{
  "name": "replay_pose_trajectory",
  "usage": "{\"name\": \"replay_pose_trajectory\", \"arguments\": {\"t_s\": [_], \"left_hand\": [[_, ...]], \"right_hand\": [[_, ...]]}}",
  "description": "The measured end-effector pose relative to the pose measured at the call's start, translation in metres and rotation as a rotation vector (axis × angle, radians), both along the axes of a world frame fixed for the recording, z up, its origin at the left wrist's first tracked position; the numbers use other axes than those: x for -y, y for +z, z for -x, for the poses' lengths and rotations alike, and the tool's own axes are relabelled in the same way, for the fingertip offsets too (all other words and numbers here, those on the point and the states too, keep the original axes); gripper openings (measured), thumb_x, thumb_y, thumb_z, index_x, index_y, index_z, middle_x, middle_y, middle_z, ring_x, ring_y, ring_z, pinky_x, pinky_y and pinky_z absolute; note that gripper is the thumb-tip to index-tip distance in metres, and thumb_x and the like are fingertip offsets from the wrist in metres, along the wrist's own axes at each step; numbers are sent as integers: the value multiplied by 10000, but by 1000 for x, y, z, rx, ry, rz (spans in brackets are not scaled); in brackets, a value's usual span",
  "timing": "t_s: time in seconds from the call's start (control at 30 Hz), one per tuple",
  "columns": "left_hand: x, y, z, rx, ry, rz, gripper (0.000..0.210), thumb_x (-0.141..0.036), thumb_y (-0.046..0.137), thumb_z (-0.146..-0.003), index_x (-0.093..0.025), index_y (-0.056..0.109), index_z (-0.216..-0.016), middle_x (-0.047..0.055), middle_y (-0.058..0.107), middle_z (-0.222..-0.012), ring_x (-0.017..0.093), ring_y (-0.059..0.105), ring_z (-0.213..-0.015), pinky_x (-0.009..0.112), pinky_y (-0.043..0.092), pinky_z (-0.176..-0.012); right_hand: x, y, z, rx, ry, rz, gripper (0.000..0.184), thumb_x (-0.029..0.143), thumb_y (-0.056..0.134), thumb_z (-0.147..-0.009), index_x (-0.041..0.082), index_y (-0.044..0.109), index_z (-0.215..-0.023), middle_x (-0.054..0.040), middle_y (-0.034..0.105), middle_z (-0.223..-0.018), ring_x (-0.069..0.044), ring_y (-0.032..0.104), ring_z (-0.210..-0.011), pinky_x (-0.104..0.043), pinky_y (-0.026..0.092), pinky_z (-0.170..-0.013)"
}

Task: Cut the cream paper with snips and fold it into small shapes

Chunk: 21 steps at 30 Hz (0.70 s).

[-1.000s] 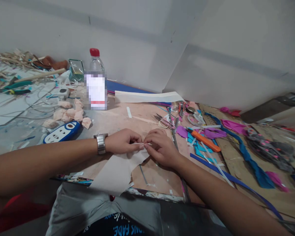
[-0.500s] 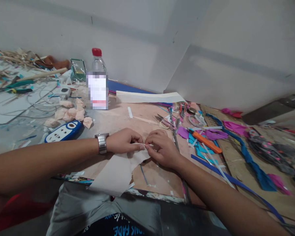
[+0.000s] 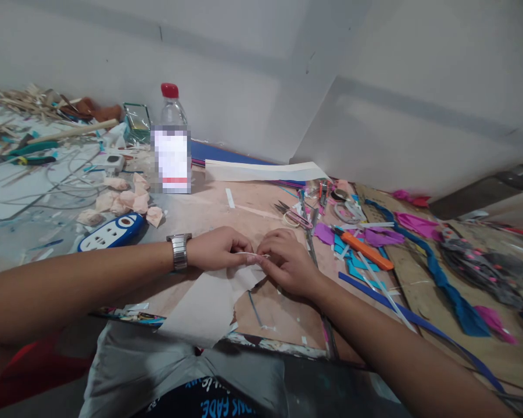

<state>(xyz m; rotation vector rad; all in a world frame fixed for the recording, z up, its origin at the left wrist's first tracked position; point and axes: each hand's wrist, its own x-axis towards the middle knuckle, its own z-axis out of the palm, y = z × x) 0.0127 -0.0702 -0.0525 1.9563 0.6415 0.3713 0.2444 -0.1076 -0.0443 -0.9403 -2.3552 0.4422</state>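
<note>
A white sheet of paper [image 3: 198,310] hangs from my fingers over the table's front edge, with a ragged right side. My left hand [image 3: 220,248], a metal watch on its wrist, pinches the top edge of the paper between thumb and fingers. Facing it, my right hand [image 3: 287,261] is closed on the same edge, so the fingertips of both hands meet there. Along that edge the paper looks narrowly folded or rolled, though the fingers cover most of it. A thin dark strip [image 3: 255,309] lies on the table just below my right hand.
Scissors [image 3: 294,215], an orange utility knife [image 3: 366,248] and blue and purple scraps lie to the right. On the left are a blue-and-white power strip [image 3: 112,232], crumpled peach paper pieces [image 3: 126,200] and pliers [image 3: 30,154]. A red-capped bottle [image 3: 171,139] stands near the wall.
Both hands stay on the paper's edge with almost the same pinch. The fingertips have shifted very slightly, and the view has moved a little.
</note>
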Motion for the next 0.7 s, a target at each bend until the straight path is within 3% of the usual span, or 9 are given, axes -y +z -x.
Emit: {"name": "replay_pose_trajectory", "arguments": {"t_s": [0.17,0.7], "left_hand": [[-2,0,2,-6,-17,53,419,-532,584,-942,-140,727,-901,-28,527,-644,95,408,-585,212,301,-537],[-3,3,0,83,-18,194,366,-472,591,-939,-139,603,-789,-37,468,-665,90,396,-602,221,304,-562]], "right_hand": [[-1,0,-1,13,-12,0,131,284,619,-962,210,675,-870,-56,712,-830,-239,610,-915,-442,422,-885],[-2,1,-1,-13,-16,29,114,214,559,-947,214,660,-895,-65,705,-865,-242,615,-917,-440,434,-860]]}}
